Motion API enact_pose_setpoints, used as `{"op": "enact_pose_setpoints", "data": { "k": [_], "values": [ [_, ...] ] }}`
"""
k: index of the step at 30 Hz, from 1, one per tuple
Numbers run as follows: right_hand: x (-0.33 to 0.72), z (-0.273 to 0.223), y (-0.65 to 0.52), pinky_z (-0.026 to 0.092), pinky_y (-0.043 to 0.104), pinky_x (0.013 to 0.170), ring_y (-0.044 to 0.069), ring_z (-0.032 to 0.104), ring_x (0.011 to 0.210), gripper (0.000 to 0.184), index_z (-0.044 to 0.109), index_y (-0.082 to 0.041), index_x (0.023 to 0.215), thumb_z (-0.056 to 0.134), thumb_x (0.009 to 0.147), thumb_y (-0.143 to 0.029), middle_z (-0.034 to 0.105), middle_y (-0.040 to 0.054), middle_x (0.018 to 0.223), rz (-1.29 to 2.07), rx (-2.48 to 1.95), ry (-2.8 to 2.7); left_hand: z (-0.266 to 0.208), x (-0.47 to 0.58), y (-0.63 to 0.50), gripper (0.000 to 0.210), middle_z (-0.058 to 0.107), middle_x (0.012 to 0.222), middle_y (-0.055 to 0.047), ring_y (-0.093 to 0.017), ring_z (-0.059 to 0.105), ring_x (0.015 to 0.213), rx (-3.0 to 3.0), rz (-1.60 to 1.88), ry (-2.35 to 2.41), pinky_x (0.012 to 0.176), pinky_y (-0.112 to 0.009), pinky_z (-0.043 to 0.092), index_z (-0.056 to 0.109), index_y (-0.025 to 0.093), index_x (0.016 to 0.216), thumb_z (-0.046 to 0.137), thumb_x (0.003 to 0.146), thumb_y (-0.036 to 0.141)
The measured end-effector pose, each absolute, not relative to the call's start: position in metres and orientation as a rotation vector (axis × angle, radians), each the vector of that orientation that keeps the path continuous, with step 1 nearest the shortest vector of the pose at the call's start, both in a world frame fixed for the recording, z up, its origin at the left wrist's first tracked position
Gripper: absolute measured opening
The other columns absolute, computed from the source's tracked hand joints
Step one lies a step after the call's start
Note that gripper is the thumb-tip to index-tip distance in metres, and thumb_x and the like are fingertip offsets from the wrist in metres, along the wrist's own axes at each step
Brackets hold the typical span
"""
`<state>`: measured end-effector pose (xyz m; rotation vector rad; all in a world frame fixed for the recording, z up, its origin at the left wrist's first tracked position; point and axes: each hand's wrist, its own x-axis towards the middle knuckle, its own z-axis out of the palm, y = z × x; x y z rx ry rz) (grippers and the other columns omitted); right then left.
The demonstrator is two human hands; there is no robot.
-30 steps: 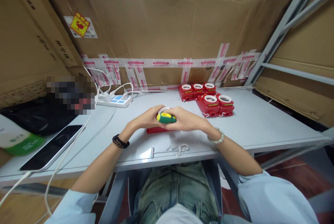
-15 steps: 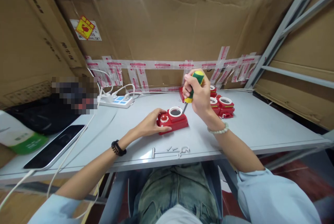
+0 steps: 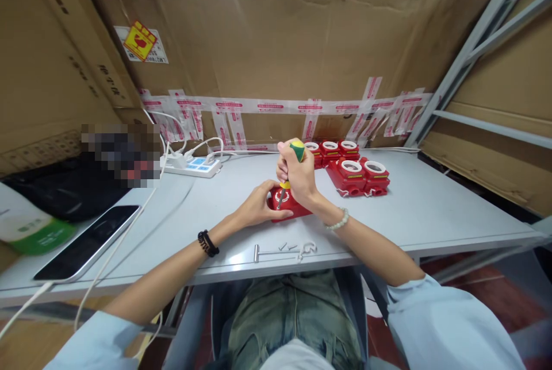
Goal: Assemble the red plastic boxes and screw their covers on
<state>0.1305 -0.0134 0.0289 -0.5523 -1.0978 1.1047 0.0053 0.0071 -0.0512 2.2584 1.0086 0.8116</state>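
Note:
My left hand [image 3: 260,207] grips the left end of a red box-shaped housing [image 3: 297,209] lying on the table, thumb along its front edge. My right hand [image 3: 299,172] is wrapped round the green and yellow handle of a screwdriver [image 3: 297,150]. The screwdriver's shaft slants down to the front left part of the housing, beside a round dial-like ring [image 3: 282,195]. My right hand covers the housing's right part and its white ring. In front of the housing lie a T-shaped metal rod [image 3: 276,252], small screws [image 3: 288,246] and a clear curled piece [image 3: 307,250].
Several similar red housings [image 3: 360,177] with white rings stand at the back right. A white power strip [image 3: 194,167] with cables lies back left, a phone [image 3: 86,242] nearer on the left. Tall cardboard [image 3: 259,42] closes off the back; a metal frame [image 3: 457,65] stands right.
My right hand has brought the screwdriver left and down, from the housing's right back corner to its front left part. My left hand still holds the housing, slightly farther right.

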Motion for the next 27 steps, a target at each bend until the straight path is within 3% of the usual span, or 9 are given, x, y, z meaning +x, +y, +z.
{"op": "enact_pose_setpoints", "data": {
  "k": [4,8,13,17,21,24,27],
  "values": [
    [0.128,0.025,-0.014,0.025,0.018,0.035,0.004,0.030,0.035,0.035,0.038,-0.024,0.074,0.067,0.079,-0.043,0.033,-0.0141,0.045,1.071,-0.554,-1.117,-0.051,0.006,0.008,0.066,0.064,0.088,-0.005,-0.019,0.057,0.074,2.271,0.813,1.010,0.064,-0.031,0.047,0.056,0.013,0.114,0.077,0.066,0.054],
    [0.126,0.024,-0.020,0.034,0.019,0.043,0.005,0.035,0.042,0.033,0.041,-0.024,0.078,0.064,0.083,-0.047,0.036,-0.0114,0.053,0.900,-0.604,-1.265,-0.051,0.006,0.008,0.059,0.067,0.098,-0.009,-0.023,0.061,0.083,2.260,0.835,0.930,0.072,-0.036,0.052,0.057,0.013,0.111,0.076,0.070,0.049],
    [0.127,0.023,-0.029,0.045,0.024,0.063,0.009,0.051,0.062,0.030,0.045,-0.024,0.109,0.054,0.091,-0.046,0.056,-0.0019,0.083,0.447,-0.841,-1.551,-0.050,0.008,0.009,0.056,0.065,0.118,-0.011,-0.030,0.061,0.108,2.213,0.908,0.771,0.089,-0.042,0.053,0.055,0.016,0.120,0.074,0.071,0.036],
    [0.130,0.020,-0.029,0.045,0.026,0.075,0.013,0.057,0.079,0.043,0.035,-0.023,0.133,0.045,0.096,-0.041,0.060,0.0070,0.115,0.142,-0.906,-1.739,-0.051,0.008,0.009,0.055,0.065,0.120,-0.012,-0.030,0.061,0.109,2.208,0.928,0.723,0.091,-0.042,0.053,0.055,0.016,0.120,0.074,0.072,0.035],
    [0.138,0.031,-0.029,0.038,0.026,0.066,0.015,0.055,0.071,0.037,0.049,-0.021,0.122,0.048,0.094,-0.044,0.064,0.0034,0.090,-0.054,-1.163,-1.912,-0.049,0.007,0.009,0.054,0.066,0.115,-0.012,-0.029,0.062,0.103,2.211,0.858,0.802,0.086,-0.042,0.053,0.057,0.015,0.116,0.075,0.072,0.040],
    [0.148,0.047,-0.032,0.035,0.027,0.065,0.018,0.055,0.079,0.033,0.059,-0.018,0.106,0.054,0.091,-0.047,0.063,0.0078,0.090,-0.271,-1.356,-1.902,-0.047,0.007,0.008,0.059,0.067,0.109,-0.011,-0.028,0.062,0.097,2.230,0.808,0.904,0.082,-0.041,0.053,0.057,0.015,0.115,0.077,0.068,0.047],
    [0.158,0.062,-0.034,0.037,0.028,0.069,0.019,0.056,0.078,0.026,0.062,-0.015,0.106,0.057,0.092,-0.036,0.064,0.0092,0.091,-0.236,-1.381,-2.001,-0.045,0.007,0.007,0.062,0.067,0.106,-0.010,-0.026,0.063,0.092,2.225,0.806,0.942,0.077,-0.038,0.052,0.057,0.016,0.114,0.078,0.066,0.049]
  ]
}}
